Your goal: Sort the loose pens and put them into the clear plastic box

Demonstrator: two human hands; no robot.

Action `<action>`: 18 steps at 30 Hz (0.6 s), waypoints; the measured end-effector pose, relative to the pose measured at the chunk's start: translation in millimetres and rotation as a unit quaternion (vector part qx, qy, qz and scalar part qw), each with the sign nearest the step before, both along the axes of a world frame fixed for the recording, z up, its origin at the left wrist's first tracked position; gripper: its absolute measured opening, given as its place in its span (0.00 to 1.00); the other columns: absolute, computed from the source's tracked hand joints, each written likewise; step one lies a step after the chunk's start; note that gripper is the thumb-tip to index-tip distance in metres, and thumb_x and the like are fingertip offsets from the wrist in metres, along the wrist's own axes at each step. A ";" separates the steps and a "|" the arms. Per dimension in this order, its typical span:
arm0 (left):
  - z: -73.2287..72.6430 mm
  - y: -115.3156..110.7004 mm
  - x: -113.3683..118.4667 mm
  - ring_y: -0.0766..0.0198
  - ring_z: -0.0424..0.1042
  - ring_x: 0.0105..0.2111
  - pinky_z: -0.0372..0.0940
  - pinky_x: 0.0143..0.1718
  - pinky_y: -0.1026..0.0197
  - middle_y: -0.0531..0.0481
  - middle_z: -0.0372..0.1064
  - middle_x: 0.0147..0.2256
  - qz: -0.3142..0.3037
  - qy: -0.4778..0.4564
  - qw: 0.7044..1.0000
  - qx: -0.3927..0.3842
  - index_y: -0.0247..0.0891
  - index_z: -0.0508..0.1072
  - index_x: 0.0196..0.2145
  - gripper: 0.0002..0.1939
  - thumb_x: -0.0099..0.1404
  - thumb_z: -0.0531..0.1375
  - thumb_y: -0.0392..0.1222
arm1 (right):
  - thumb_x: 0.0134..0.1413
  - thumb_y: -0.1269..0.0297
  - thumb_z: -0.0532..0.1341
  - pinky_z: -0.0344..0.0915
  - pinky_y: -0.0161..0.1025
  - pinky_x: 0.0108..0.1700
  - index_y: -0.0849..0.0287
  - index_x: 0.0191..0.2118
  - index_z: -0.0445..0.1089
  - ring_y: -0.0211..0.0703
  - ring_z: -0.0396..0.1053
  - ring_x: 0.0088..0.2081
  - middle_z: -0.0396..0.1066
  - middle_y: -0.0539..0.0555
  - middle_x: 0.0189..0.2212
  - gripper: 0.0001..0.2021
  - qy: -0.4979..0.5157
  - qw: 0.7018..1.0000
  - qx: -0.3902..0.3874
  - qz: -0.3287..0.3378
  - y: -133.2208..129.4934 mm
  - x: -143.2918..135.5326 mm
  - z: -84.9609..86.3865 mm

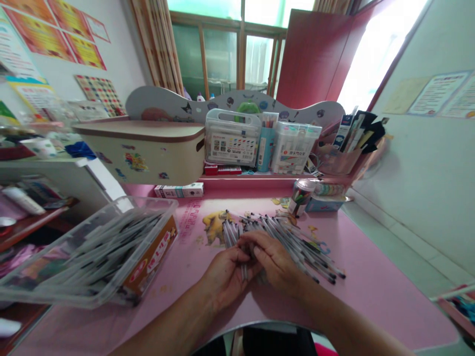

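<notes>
Pens — a loose pile fanned across the pink desk, the landmark here. Left of the pile, a clear bin sits tilted, more pens inside. At the pile's near edge the left hand curls around a small bundle, held upright-ish so the ends line up — the right hand closes over it from the other side. Behind the pile, marker cases on a shelf; beyond, a window and posters on the walls.
</notes>
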State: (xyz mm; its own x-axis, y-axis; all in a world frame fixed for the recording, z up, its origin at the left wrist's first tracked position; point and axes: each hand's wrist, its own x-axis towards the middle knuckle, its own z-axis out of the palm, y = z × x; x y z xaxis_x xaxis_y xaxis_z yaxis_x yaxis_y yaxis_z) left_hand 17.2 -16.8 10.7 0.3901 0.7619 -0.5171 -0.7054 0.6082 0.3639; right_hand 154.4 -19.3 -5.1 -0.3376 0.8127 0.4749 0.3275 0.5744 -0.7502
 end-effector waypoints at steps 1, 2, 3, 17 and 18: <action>-0.5 0.2 -0.4 0.64 0.77 0.33 0.76 0.40 0.60 0.45 0.73 0.33 0.004 -0.003 1.000 0.002 0.32 0.71 0.31 0.18 0.51 0.49 0.16 | 0.64 0.70 0.50 0.69 0.43 0.51 0.54 0.51 0.71 0.45 0.72 0.47 0.75 0.55 0.45 0.16 0.014 1.000 -0.009 -0.003 -0.1 1.0 0.2; -1.2 0.6 -0.7 0.63 0.77 0.34 0.76 0.40 0.60 0.44 0.74 0.34 0.006 -0.001 1.000 0.004 0.32 0.71 0.32 0.18 0.52 0.49 0.16 | 0.64 0.70 0.50 0.69 0.43 0.51 0.54 0.51 0.71 0.44 0.72 0.47 0.75 0.55 0.46 0.16 0.026 1.000 -0.013 -0.011 -0.1 1.8 0.1; -1.8 1.2 -1.2 0.63 0.78 0.34 0.76 0.40 0.60 0.43 0.74 0.34 0.009 0.006 1.000 0.006 0.32 0.70 0.33 0.17 0.53 0.50 0.16 | 0.64 0.70 0.50 0.69 0.43 0.51 0.53 0.51 0.71 0.44 0.73 0.47 0.75 0.54 0.46 0.16 0.037 0.999 -0.009 -0.026 0.1 2.5 -0.2; 64.8 -17.5 -40.4 0.71 0.62 0.19 0.53 0.17 0.73 0.49 0.66 0.26 -0.031 0.171 0.959 0.223 0.35 0.75 0.37 0.07 0.59 0.65 0.32 | 0.65 0.70 0.53 0.67 0.56 0.53 0.54 0.53 0.70 0.54 0.69 0.50 0.72 0.61 0.48 0.15 -0.054 0.972 0.182 -0.141 9.4 7.8 -9.0; 69.0 -21.6 -50.0 0.71 0.62 0.19 0.53 0.16 0.72 0.49 0.67 0.25 -0.037 0.182 0.956 0.228 0.36 0.75 0.38 0.09 0.58 0.67 0.32 | 0.65 0.70 0.54 0.68 0.56 0.53 0.54 0.53 0.70 0.53 0.69 0.50 0.72 0.61 0.48 0.15 -0.054 0.972 0.178 -0.141 10.0 8.3 -8.7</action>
